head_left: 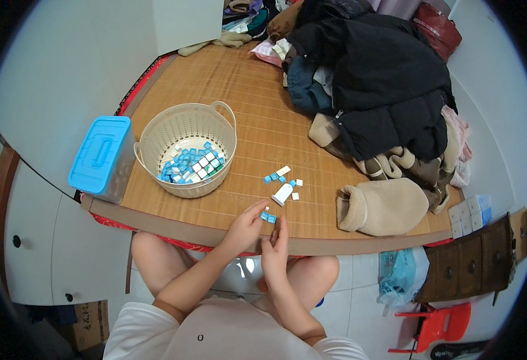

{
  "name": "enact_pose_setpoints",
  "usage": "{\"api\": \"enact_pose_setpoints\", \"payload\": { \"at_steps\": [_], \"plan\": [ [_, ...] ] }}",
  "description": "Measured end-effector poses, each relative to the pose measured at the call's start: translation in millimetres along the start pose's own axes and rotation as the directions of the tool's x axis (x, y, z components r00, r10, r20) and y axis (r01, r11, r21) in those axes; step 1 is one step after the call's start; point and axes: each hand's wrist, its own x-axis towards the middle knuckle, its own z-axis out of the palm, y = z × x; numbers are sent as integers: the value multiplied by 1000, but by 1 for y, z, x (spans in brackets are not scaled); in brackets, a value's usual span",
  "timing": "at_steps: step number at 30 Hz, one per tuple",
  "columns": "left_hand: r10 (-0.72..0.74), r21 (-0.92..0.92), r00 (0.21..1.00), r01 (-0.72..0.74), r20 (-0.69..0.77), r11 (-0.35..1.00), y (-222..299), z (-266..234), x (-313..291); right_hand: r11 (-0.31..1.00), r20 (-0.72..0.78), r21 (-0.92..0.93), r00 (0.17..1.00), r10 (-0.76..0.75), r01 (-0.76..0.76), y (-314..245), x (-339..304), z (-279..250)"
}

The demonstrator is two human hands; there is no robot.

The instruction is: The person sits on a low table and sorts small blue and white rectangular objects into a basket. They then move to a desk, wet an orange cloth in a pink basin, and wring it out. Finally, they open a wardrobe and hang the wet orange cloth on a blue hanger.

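My left hand (247, 225) is by the front edge of the mat-covered surface, fingers stretched out beside a few small blue-and-white tiles (268, 218), which look like mini mahjong tiles. Across these tiles, my right hand (275, 247) is held on edge with its fingers extended. Both hands look open around the tiles; whether a fingertip touches one is hard to tell. Just beyond lies a small white round-ended object (282, 194) with a blue piece at its far end. More loose tiles (283, 171) are scattered around it. A beige perforated basket (185, 117) holds many such tiles.
A clear box with a blue lid (100, 147) stands left of the basket. At the right lie a fuzzy beige item (383, 207) and a heap of clothes with a black padded jacket (389, 78). A red chair (446, 327) and a wooden drawer unit (467, 264) are lower right.
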Motion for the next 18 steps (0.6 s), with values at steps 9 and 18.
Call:
{"api": "enact_pose_setpoints", "payload": {
  "at_steps": [9, 18],
  "plan": [
    [-272, -168, 950, 296, 153, 940, -1, -1, 16, 997, -22, -76, 1000, -3, 1, 5, 27, 15],
    [-293, -490, 945, 326, 145, 808, 7, 11, 13, 1000, -69, -7, 998, 2, -3, 6, 43, 21]
  ]
}}
